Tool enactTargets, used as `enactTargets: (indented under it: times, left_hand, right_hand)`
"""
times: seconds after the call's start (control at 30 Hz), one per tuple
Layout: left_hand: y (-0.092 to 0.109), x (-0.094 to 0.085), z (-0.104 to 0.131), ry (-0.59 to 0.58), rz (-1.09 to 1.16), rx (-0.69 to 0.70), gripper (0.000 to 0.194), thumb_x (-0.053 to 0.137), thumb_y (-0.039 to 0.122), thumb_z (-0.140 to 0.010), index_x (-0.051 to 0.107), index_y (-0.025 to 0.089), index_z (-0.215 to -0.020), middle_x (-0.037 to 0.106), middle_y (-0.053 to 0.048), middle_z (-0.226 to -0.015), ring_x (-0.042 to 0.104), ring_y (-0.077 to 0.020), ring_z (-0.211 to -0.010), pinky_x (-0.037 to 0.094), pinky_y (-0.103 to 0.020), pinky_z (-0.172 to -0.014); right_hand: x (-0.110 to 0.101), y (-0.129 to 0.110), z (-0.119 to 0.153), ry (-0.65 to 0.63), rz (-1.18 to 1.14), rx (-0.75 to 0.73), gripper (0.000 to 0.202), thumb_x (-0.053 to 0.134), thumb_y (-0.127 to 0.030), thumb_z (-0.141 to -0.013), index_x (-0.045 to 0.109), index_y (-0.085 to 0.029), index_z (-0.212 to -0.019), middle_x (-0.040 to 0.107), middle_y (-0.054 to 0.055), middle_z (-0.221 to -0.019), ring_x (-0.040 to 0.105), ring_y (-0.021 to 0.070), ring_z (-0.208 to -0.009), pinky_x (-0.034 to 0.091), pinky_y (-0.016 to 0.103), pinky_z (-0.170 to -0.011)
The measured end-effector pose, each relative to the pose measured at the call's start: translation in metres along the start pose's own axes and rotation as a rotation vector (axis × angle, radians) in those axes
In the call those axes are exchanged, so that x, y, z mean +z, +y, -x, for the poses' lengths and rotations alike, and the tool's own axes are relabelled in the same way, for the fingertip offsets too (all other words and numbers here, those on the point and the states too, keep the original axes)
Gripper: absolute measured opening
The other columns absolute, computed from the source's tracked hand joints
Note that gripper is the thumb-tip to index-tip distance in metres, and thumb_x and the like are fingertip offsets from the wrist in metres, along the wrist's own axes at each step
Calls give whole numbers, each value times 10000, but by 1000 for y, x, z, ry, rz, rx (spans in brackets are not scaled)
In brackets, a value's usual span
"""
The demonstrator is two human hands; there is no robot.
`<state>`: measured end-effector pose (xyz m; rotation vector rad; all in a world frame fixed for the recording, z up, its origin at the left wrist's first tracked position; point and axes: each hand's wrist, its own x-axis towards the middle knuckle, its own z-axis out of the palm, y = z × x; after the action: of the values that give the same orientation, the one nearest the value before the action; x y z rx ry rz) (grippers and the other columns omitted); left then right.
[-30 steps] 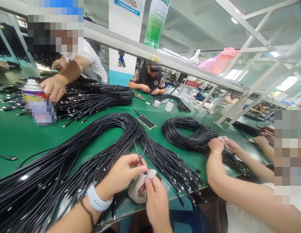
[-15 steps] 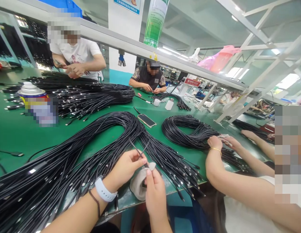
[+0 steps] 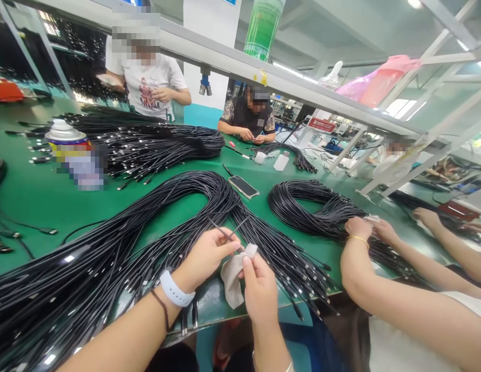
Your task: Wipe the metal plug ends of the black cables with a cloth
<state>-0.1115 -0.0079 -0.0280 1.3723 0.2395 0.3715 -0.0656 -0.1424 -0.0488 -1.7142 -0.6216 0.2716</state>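
Observation:
My left hand (image 3: 211, 254), with a pale watch band at the wrist, pinches a black cable (image 3: 240, 225) whose ends cross above the fingers. Close on its right, my right hand (image 3: 259, 284) grips a greyish-white cloth (image 3: 233, 279), which hangs below the fingers and wraps over part of the cable. Whatever cable end lies inside the cloth is hidden. Beneath and around both hands, a large looped bundle of black cables (image 3: 201, 188) spreads toward the table's front edge, light connectors showing at its ends.
A spray can (image 3: 67, 137) stands before another cable bundle (image 3: 166, 147) at the back left. A phone (image 3: 244, 187) lies mid-table. At right, a co-worker's hands (image 3: 358, 227) touch a coiled bundle (image 3: 290, 206). A shelf beam (image 3: 209, 62) crosses above the green table (image 3: 112, 206).
The view has shifted slightly left. The cloth now hangs loose and flatter below my right hand. The co-worker across at the left has drawn their hands apart.

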Motion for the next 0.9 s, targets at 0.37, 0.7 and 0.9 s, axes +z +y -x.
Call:
enactTargets:
  times: [0.37,0.7,0.9]
  left_hand:
    - [7,-11,-3,30,-11,-23,165,693,281,-744,595,151,-767,610,7,-714,545,-119,-666,424,-243,-653]
    - [4,-6,-2,89,26,2,189,707,286,-751,577,150,-763,598,17,-708,524,-94,-634,407,-205,-601]
    - [2,-4,-1,158,78,35,180,720,274,-748,591,153,-784,651,-7,-752,575,-112,-684,426,-210,-635]
  right_hand:
    - [5,-1,-13,-113,-161,94,362,458,-433,-892,443,-193,-623,375,-56,-534,343,111,-501,282,244,-489]
    - [16,-4,-29,112,-197,37,339,483,-383,-873,504,-169,-612,420,-40,-551,371,114,-524,299,240,-490]
    - [26,14,-16,152,-683,112,282,567,-404,-846,618,-148,-740,527,-10,-617,461,130,-548,378,246,-523]
